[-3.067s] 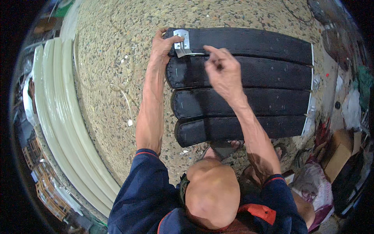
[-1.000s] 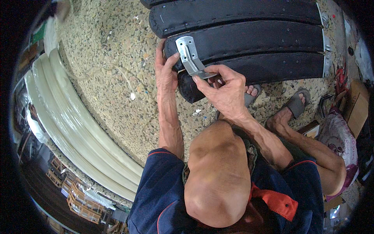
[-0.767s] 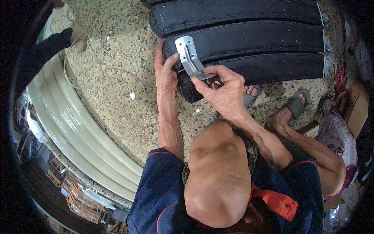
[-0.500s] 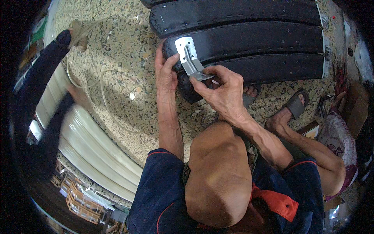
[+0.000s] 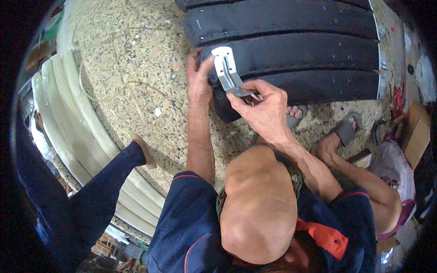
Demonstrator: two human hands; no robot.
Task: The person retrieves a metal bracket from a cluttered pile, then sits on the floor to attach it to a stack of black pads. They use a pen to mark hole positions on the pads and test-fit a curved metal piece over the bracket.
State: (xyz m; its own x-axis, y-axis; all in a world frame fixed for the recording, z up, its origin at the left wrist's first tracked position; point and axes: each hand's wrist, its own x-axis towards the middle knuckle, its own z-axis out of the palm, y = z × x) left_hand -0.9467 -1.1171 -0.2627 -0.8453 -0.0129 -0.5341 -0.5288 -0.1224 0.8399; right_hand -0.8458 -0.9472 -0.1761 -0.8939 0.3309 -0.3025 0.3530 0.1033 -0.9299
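Observation:
A bent silver metal bracket (image 5: 224,63) with several holes stands over the left end of a black padded strip (image 5: 282,50). My right hand (image 5: 264,107) pinches the bracket's lower, bent end between thumb and fingers. A small pale, thin piece (image 5: 256,97) shows among those fingers; its kind cannot be made out. My left hand (image 5: 199,79) is beside the bracket's upper left edge, at the strip's end. Its fingers are apart and blurred at the tips, and I cannot tell whether they touch the bracket.
Several black strips lie side by side on the speckled floor (image 5: 132,54). Long pale, plastic-wrapped pieces (image 5: 73,123) lie at the left, where another person's dark-trousered leg (image 5: 107,184) steps in. My sandalled foot (image 5: 337,136) and a cardboard box (image 5: 416,132) are at the right.
The bracket and both hands appear slightly farther right and lower in view, as do the strips. My left thumb no longer lies over the bracket's edge. The other person's leg has swung inward.

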